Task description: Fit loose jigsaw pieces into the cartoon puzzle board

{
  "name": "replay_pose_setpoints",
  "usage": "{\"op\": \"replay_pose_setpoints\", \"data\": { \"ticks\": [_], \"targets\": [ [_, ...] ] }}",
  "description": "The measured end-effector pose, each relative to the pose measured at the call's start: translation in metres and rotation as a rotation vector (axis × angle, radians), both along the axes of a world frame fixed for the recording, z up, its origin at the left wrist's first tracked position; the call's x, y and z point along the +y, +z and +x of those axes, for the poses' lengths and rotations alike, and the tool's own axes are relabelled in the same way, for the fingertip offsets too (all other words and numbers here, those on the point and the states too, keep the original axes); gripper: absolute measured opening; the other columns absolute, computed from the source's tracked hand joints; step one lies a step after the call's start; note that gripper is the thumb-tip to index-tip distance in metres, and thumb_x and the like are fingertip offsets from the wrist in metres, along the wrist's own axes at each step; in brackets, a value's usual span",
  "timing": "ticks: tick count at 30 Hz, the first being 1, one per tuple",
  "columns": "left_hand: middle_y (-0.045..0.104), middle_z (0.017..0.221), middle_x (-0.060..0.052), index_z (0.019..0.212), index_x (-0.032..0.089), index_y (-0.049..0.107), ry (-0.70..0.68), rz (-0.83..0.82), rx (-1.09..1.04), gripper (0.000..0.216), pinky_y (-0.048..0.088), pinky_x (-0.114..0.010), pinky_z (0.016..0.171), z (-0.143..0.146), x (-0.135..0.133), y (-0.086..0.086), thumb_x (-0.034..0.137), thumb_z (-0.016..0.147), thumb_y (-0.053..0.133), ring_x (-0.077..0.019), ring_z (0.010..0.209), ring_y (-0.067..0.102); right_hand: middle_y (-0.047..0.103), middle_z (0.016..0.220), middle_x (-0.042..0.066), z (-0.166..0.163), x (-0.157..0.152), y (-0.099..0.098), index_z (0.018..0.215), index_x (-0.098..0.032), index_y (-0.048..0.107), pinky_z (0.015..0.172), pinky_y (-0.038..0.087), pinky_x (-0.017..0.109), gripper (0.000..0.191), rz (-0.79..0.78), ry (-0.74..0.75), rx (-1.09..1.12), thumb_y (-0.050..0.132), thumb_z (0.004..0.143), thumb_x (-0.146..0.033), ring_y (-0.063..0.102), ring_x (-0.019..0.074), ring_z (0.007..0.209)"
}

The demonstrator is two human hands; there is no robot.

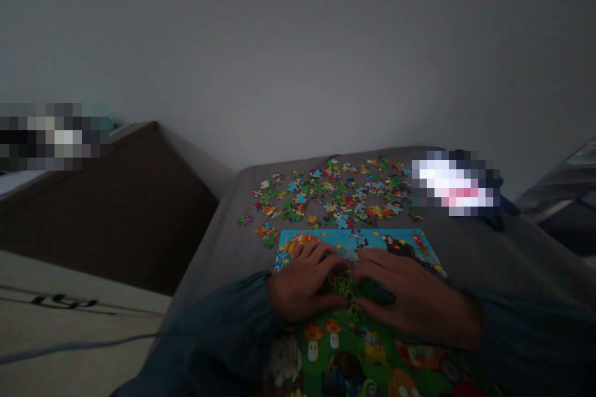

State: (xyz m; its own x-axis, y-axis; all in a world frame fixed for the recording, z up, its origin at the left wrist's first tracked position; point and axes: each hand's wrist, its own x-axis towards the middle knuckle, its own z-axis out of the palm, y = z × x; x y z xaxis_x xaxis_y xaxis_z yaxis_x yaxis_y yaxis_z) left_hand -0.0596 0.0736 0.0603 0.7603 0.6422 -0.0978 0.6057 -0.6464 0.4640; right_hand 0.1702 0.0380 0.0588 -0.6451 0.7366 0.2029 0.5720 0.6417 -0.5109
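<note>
A jigsaw puzzle [321, 338] with a green lower part and a light blue strip [342, 237] along its far side lies under both hands. My left hand [305, 282] rests palm down on its left half, fingers curved and thumb apart from them. Facing it from the right, my right hand [414, 298] is bent the same way, its thumb and fingertips close to those of the left. Green puzzle pieces [345, 285] show in the gap between the hands. Dim light hides whether any piece is loose there.
Many loose puzzle pieces [347, 201] are scattered beyond the puzzle on a grey cloth-covered surface [223, 223]. A blurred-out bright item [454, 183] lies at the back right. To the left stands a dark brown cabinet [107, 198], with a pale cable [79, 346] below. A wall is behind.
</note>
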Motion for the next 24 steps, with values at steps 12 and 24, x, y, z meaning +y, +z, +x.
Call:
{"op": "replay_pose_setpoints", "data": {
  "ticks": [12,24],
  "targets": [
    [0.046,0.126,-0.006,0.100,0.025,0.064,0.123,0.004,0.221,0.052,0.035,-0.053,0.100,-0.047,0.020,0.028,0.049,0.060,0.088,-0.0341,0.118,0.039,0.064,0.096,0.005,0.008,0.008,0.004,0.096,-0.020,0.067,0.079,0.047,0.033,0.021,-0.066,0.025,-0.024,0.046,0.095,-0.019,0.061,0.0186,0.091],
    [0.046,0.119,-0.007,0.106,0.023,0.058,0.262,-0.002,0.184,0.058,0.035,-0.048,0.101,-0.092,0.047,0.033,0.067,0.071,0.070,-0.0310,0.114,0.041,0.063,0.092,0.004,0.013,0.011,-0.003,0.096,-0.020,0.065,0.074,0.043,0.029,0.018,0.002,0.076,-0.003,0.047,0.097,-0.021,0.060,0.0156,0.085]
  ]
}}
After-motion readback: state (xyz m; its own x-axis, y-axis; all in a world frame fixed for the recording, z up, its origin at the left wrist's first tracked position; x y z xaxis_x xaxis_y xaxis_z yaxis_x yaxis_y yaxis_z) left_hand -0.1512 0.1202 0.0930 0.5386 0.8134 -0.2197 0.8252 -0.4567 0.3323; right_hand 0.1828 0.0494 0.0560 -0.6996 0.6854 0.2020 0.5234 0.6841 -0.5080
